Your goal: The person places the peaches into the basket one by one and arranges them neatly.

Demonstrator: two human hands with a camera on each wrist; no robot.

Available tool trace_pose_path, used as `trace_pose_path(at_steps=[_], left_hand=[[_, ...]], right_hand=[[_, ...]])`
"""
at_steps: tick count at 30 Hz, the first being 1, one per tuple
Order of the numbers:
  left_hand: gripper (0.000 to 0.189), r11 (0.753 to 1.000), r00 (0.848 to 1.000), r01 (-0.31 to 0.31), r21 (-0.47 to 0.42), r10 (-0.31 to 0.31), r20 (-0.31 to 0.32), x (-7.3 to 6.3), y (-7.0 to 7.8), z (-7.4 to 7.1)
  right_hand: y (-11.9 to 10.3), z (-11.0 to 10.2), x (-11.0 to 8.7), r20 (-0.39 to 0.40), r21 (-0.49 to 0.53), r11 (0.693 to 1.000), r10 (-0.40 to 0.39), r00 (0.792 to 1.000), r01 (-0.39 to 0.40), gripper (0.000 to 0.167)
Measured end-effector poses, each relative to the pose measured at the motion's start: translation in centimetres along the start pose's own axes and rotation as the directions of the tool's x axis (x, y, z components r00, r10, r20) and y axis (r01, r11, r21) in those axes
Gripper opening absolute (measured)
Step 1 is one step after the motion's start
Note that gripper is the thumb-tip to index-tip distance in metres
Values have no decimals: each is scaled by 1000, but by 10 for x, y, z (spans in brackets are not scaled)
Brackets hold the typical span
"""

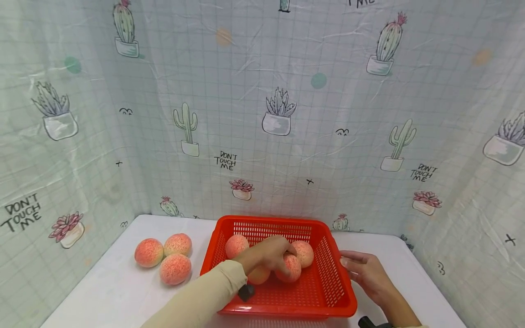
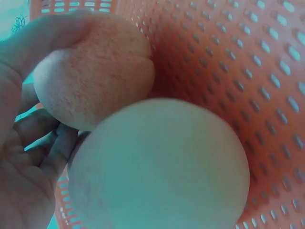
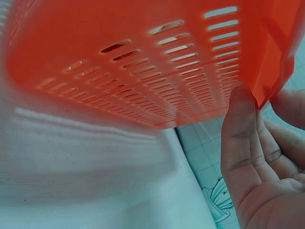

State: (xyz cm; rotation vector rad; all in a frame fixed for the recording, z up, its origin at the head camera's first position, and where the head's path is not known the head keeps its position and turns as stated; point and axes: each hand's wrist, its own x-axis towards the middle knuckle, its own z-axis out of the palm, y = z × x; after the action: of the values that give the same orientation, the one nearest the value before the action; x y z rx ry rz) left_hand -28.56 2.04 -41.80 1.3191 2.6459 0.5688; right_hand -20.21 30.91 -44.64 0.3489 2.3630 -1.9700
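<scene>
Nearest me is my left sleeve (image 1: pixel 209 289), crossing the near left corner of the red basket (image 1: pixel 293 311), with a peach under my forearm (image 1: pixel 259 275) showing on the basket floor. A bit farther in, my left hand (image 1: pixel 267 254) is curled round another peach (image 1: pixel 292 266) in the middle of the basket, and over to the right my right hand (image 1: pixel 366 272) has the right rim pinched between thumb and fingers. So I'd call this the handling-a-peach step, one hand on fruit, one steadying the basket. My guess is the next move calls for a firm but soft hold on that peach without bumping its neighbours, and the rim held level. Beyond it sit a right-hand peach (image 1: pixel 303 253) and a far left one (image 1: pixel 237 246), plus three loose peaches (image 1: pixel 175 269) on the table (image 1: pixel 119 291) left of the basket, then the cactus curtain (image 1: pixel 311 54) at the far side. The left wrist cam shows my thumb laid over the peach, which the head view mostly hides; the right one gets the basket's outer wall and my pinch up close. Can't tell whether the peach is off the floor tbh.
</scene>
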Motion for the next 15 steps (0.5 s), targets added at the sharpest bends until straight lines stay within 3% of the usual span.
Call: trace_pose_path(at_steps=[8,15], left_hand=[[41,992,999,39,122,-39,2,2,6,1],[40,984,998,59,167,-60,-4,3,10,3]], right_hand=[[0,1,0,-20,-8,1000,13,1000,-13,56],[-1,2,-1,-26,-10,1000,17,1000,-17,56]])
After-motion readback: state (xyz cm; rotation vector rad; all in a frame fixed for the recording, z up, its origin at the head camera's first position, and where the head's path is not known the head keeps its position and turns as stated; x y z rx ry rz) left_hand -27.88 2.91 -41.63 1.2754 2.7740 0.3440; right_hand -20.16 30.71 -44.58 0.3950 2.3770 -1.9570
